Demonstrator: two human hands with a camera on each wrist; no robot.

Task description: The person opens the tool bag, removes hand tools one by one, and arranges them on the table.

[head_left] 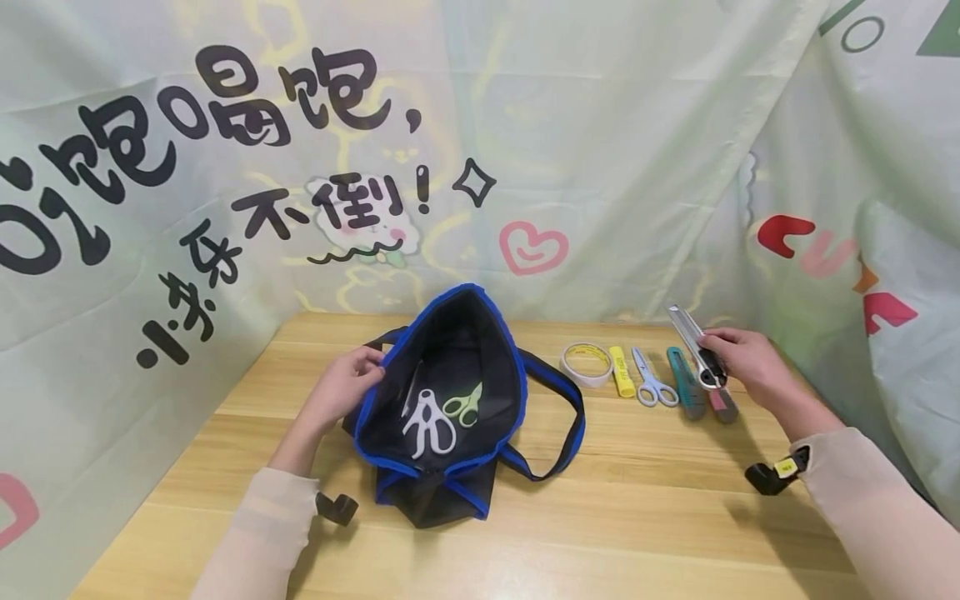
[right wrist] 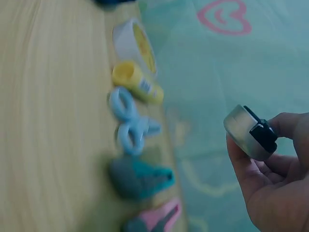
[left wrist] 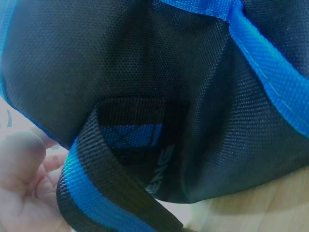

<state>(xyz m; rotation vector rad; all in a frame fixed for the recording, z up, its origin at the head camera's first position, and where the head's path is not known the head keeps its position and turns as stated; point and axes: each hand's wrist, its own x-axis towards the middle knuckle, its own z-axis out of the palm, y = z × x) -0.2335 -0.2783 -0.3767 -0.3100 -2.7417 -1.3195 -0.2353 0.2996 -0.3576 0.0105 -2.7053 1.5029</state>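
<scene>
At the left, my left hand (head_left: 352,379) holds the rim of a black tote bag (head_left: 450,503) with blue trim. The bag's mouth gapes upward; inside lie white-handled scissors (head_left: 429,425), small green scissors (head_left: 467,407) and a thin, pen-like silver thing (head_left: 411,390). In the left wrist view the left fingers (left wrist: 29,150) are partly hidden behind the bag's edge and strap. My right hand (head_left: 750,362) grips a silver box cutter (head_left: 686,333) with a black slider, raised over the right part of the table. A teal box cutter (head_left: 684,382) and a pink-and-grey one (head_left: 724,407) lie beneath it.
Left of the teal cutter, blue scissors (head_left: 651,382), a yellow glue stick (head_left: 622,372) and a tape roll (head_left: 587,364) lie in a row on the wooden table (head_left: 637,517). The bag's strap (head_left: 566,450) loops out toward them. Printed cloth (head_left: 637,150) hangs behind.
</scene>
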